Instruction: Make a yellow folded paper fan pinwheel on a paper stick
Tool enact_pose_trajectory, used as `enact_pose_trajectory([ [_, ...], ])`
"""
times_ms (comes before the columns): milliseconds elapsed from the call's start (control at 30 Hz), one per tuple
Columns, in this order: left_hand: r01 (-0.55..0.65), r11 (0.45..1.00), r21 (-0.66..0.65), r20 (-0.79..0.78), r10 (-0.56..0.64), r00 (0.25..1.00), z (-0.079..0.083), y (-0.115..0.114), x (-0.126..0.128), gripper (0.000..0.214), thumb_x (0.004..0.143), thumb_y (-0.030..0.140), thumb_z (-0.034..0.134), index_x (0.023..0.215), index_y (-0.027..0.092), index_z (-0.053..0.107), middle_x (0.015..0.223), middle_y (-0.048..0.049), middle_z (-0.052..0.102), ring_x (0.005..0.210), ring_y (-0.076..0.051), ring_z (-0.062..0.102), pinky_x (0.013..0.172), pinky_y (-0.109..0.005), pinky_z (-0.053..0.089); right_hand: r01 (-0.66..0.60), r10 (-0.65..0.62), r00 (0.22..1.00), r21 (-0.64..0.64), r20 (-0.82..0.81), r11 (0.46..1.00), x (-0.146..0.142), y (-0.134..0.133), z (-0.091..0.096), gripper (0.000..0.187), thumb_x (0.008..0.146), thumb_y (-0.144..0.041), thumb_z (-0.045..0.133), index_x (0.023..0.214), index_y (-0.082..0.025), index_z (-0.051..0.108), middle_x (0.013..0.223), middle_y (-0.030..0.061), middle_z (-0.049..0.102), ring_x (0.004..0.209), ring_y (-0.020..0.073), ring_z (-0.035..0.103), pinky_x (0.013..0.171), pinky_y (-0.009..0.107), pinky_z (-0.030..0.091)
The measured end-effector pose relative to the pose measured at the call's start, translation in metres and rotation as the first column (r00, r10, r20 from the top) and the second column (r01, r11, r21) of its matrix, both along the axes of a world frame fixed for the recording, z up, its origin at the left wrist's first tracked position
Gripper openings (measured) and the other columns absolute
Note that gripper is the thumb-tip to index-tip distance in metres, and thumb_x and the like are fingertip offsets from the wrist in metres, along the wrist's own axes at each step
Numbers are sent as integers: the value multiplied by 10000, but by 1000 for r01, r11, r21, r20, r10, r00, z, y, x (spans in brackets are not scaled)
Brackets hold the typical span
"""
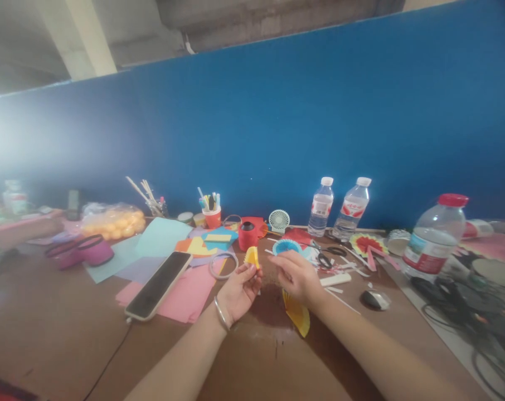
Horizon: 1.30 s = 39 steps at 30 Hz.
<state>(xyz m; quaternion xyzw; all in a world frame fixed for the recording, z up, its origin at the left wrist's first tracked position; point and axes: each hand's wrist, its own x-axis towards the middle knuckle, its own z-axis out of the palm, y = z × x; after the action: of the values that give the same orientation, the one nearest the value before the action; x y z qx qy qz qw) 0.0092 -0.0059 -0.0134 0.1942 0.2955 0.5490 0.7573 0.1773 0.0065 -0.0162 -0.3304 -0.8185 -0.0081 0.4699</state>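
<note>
Paper wedge (252, 257), yellow, sits pinched in left hand (239, 289) fingertips just in front of red cup (247, 236); right hand (296, 277) hovers beside it, fingers curled, grip indiscernible.

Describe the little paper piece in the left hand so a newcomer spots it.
On the brown table below the blue partition wall, find the left hand with the metal bangle. Its fingers pinch a small yellow-orange folded paper piece, held up, unlike the bigger yellow pleated paper fan lying flat.
</note>
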Motion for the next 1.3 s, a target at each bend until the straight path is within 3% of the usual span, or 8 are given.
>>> enact_pose_trajectory([
  [100,0,1000,27,-5,0,1000,-2,0,0,75,685,58,590,701,127,568,685,-15,610,635,-86,591,605,-178,493,-59,54,997,79,61,995,-11,-14,7,350,752,-114,439,1076,-219,520,876,61,580,789,174,514,697,331,430],
  [500,12,1000,23,28,-13,1000,-4,1,-1,74,685,82,599,735,127,568,670,-3,605,611,-68,576,602,-163,473,-56,-73,905,287,420,956,-3,-16,13,308,798,-176,437,1095,-209,512,871,74,591,798,192,499,655,341,374],
  [633,-8,1000,12,9,8,1000,-2,1,-2,69,688,92,597,739,125,565,685,-11,606,609,-71,571,600,-175,476,-41,1,966,148,259,988,-7,-14,7,197,788,-177,447,946,-197,563,831,62,589,810,186,505,700,340,393],
  [800,134,991,-20,-5,-135,991,1,-1,-4,78,680,140,617,743,138,571,660,-2,585,600,-69,562,569,-168,465,-71,61,988,-62,-144,996,-9,-9,12,380,767,-65,365,1105,-203,467,1053,84,537,995,174,482,841,351,401],
  [967,259,964,-59,-59,-263,963,3,-4,-6,94,682,174,623,742,122,572,695,-21,578,573,-60,544,530,-156,441,-236,226,971,-144,-83,961,2,-8,31,393,713,-96,462,1077,-235,506,1221,70,448,1115,192,416,912,383,360],
  [1167,326,939,-108,-75,-335,939,5,-2,-7,143,711,239,594,746,105,560,615,-12,546,522,-54,515,515,-161,416,-326,320,945,-154,-67,933,1,-2,24,185,740,-169,525,903,-228,590,846,45,637,813,164,571,730,325,460],
  [1233,258,962,-92,-238,-273,932,5,-1,-6,232,714,339,571,709,107,553,556,-2,521,471,-58,489,463,-163,386,-292,277,955,-163,-108,942,-1,0,18,159,737,-185,536,883,-215,591,815,48,633,761,159,575,691,313,465],
  [1300,127,989,70,-436,-84,896,8,-2,-4,267,716,387,543,707,121,548,535,10,500,440,-60,459,425,-161,352,-261,239,961,-170,-139,950,-2,1,14,155,733,-183,537,876,-204,592,816,51,628,756,156,574,689,306,462],
])
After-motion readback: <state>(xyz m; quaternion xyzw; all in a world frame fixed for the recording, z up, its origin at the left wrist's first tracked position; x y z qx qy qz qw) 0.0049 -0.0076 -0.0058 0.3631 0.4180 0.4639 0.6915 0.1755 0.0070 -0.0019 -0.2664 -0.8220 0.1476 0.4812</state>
